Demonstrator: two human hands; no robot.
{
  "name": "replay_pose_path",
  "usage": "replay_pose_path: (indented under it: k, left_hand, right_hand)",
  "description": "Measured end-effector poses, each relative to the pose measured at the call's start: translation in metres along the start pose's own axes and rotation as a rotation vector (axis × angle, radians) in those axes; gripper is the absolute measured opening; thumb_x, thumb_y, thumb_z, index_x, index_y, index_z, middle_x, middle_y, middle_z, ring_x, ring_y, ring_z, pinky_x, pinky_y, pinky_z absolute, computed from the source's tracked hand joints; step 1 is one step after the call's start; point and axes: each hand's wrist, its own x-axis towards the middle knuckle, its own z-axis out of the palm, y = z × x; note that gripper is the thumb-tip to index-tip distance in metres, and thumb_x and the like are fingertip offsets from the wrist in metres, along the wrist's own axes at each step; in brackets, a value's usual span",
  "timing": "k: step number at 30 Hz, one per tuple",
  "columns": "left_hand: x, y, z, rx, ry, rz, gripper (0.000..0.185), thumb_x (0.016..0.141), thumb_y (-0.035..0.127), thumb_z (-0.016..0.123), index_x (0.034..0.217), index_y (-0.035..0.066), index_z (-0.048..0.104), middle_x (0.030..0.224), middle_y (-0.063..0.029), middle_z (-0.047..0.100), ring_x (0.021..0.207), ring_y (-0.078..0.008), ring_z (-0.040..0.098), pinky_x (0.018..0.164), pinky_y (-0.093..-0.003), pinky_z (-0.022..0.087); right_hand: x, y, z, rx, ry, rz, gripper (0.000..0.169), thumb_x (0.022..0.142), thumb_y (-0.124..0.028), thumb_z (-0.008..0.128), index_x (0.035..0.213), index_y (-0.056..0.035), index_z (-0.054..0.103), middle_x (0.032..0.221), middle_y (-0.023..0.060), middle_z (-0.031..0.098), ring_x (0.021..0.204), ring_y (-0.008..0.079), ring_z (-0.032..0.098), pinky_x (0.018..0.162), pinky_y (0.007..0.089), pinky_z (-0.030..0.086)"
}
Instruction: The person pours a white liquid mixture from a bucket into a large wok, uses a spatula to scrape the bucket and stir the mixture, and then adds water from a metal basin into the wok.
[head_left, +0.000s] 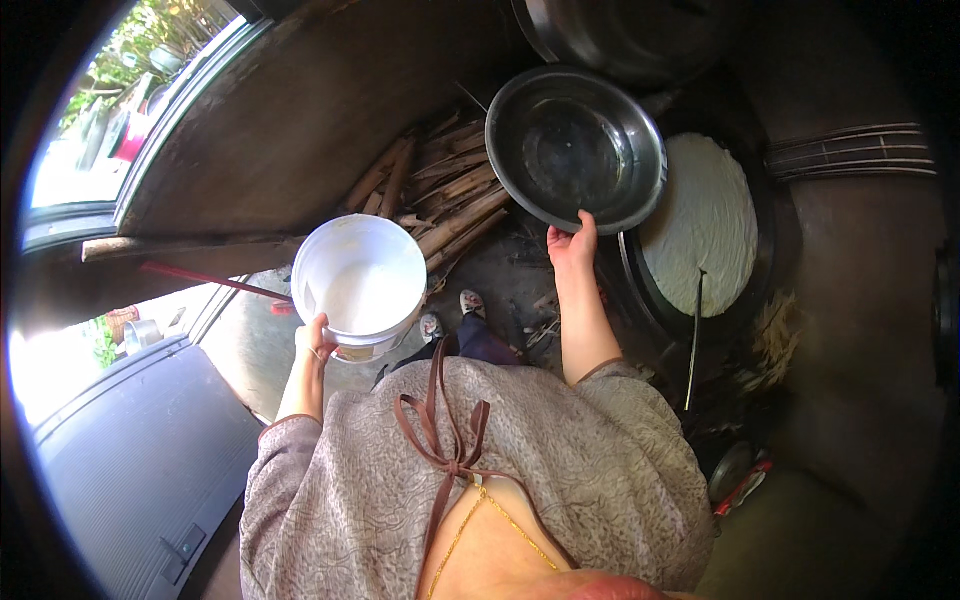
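My left hand (313, 337) grips the near rim of a white plastic bucket (367, 289), whose inside shows a pale bottom. In my right hand (574, 241) is the rim of a wide metal basin (574, 146), its shiny inner face turned up to me. The basin is held beside a large dark wok (763, 262) on the right and hides part of its edge. A thick white mass (697, 217) with a wrinkled surface fills much of the wok. A thin metal handle (697, 341) sticks out of it towards me.
Split firewood (457, 187) is heaped ahead on the floor. A red-handled broom (217, 279) leans by the doorway on the left, near a grey door (150, 457). Another big metal vessel (630, 37) stands at the far end. Straw (776, 337) lies right of the wok.
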Motion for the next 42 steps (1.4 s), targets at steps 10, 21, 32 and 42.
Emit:
replay_pose_path:
  k: [10,21,32,42]
  left_hand:
    - [0.012,-0.028,-0.06,-0.23,0.007,-0.103,0.045,0.075,0.008,0.056,0.112,-0.012,0.041,0.107,-0.0247,0.048,0.088,-0.0421,0.057,0.067,-0.0549,0.052]
    - [0.001,-0.039,-0.083,-0.307,-0.041,-0.178,0.044,0.076,0.004,0.054,0.114,-0.009,0.038,0.11,-0.024,0.046,0.094,-0.0415,0.054,0.074,-0.0555,0.051]
    - [-0.018,-0.037,-0.079,-0.185,-0.099,-0.094,0.048,0.077,0.004,0.054,0.118,-0.01,0.034,0.113,-0.0238,0.043,0.098,-0.041,0.051,0.076,-0.0536,0.05]
    - [-0.034,-0.033,-0.081,-0.215,-0.19,-0.04,0.049,0.077,0.002,0.056,0.119,-0.013,0.036,0.115,-0.0241,0.047,0.098,-0.0414,0.053,0.075,-0.0582,0.049]
  right_hand:
    - [-0.013,0.002,-0.002,-0.116,-0.037,-0.059,0.029,0.082,-0.031,0.057,0.098,-0.0071,0.054,0.094,0.0048,0.059,0.086,0.0188,0.056,0.074,0.0339,0.048]
    - [-0.014,-0.002,-0.023,-0.157,-0.045,-0.112,0.044,0.083,-0.03,0.059,0.106,0.0036,0.044,0.1,0.014,0.052,0.077,0.0245,0.058,0.069,0.0358,0.051]
    - [-0.043,0.027,-0.058,-0.181,-0.076,-0.025,0.051,0.083,-0.033,0.058,0.111,0.004,0.037,0.104,0.0138,0.048,0.072,0.0236,0.059,0.063,0.0337,0.051]
    - [-0.124,0.105,-0.103,-0.582,-0.072,0.199,0.048,0.082,-0.037,0.058,0.117,-0.0107,0.04,0.107,0.0119,0.052,0.068,0.0231,0.06,0.054,0.0338,0.049]
